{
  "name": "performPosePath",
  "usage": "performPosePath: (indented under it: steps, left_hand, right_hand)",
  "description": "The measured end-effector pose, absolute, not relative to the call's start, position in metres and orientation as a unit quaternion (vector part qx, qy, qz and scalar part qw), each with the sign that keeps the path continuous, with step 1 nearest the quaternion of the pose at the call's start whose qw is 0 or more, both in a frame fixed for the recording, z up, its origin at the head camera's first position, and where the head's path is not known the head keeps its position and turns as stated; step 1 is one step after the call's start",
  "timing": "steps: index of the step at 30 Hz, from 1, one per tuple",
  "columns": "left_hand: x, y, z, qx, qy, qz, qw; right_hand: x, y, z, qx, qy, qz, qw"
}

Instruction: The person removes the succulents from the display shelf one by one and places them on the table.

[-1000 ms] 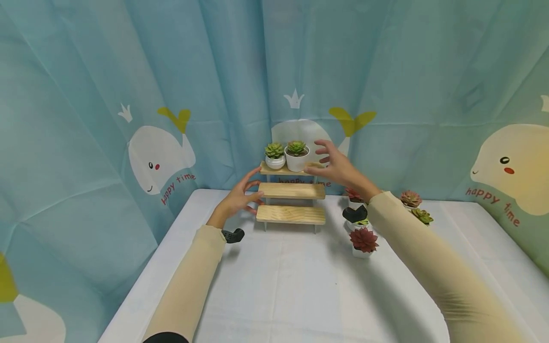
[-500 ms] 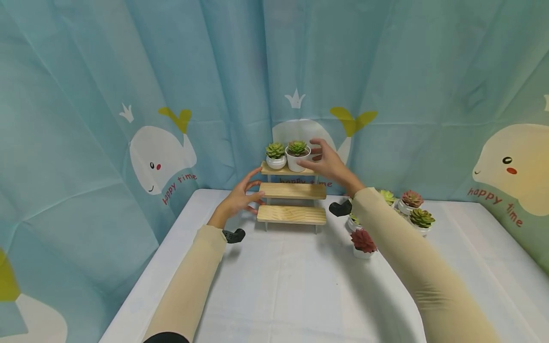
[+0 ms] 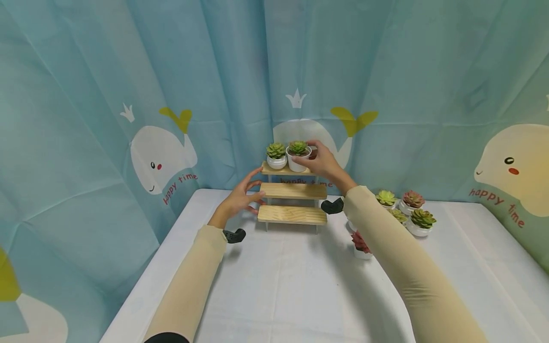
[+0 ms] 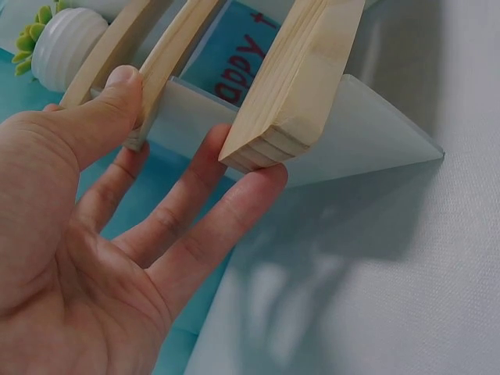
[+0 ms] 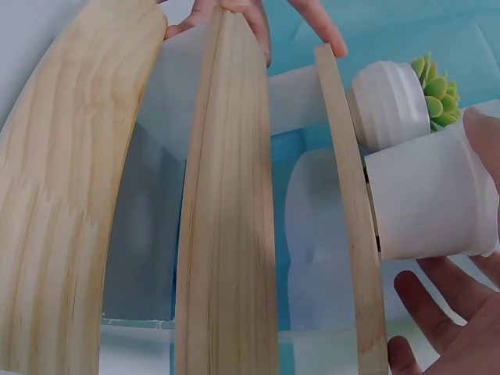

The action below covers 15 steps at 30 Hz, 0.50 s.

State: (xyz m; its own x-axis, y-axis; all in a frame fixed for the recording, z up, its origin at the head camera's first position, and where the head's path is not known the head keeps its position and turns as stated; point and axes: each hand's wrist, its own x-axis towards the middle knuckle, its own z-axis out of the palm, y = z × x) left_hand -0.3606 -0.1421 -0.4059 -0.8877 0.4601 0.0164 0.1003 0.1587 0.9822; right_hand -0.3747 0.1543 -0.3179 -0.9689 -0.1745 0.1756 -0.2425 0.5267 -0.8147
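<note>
A three-tier wooden stand [image 3: 293, 191] with clear side panels stands at the back of the table. My left hand [image 3: 236, 197] holds its left end, the thumb on the middle plank and the fingers spread along the plank ends in the left wrist view. On the top plank sit two green succulents in white pots. My right hand [image 3: 323, 162] grips the right-hand potted succulent [image 5: 430, 199] by its rim, thumb in front and fingers behind. A smaller ribbed pot with a succulent [image 3: 276, 162] stands just left of it.
Right of the stand, several potted succulents, such as a dark green one [image 3: 422, 220] and a red one [image 3: 360, 245], stand on the white-covered table [image 3: 300, 286], partly hidden behind the right sleeve. A blue curtain [image 3: 231, 71] with whale prints hangs right behind the table.
My right hand has moved left to the larger potted succulent on the top plank and closed its thumb and fingers on it. The left hand keeps its place on the stand.
</note>
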Motion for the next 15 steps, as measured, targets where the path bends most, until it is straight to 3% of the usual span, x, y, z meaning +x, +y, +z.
performPosePath:
  steps: [15]
  left_hand:
    - [-0.3608,-0.1428,-0.4056,0.189,0.747,0.621,0.146]
  right_hand:
    - [-0.3745,0.1533,-0.3192,0.110,-0.862,0.495,0.030]
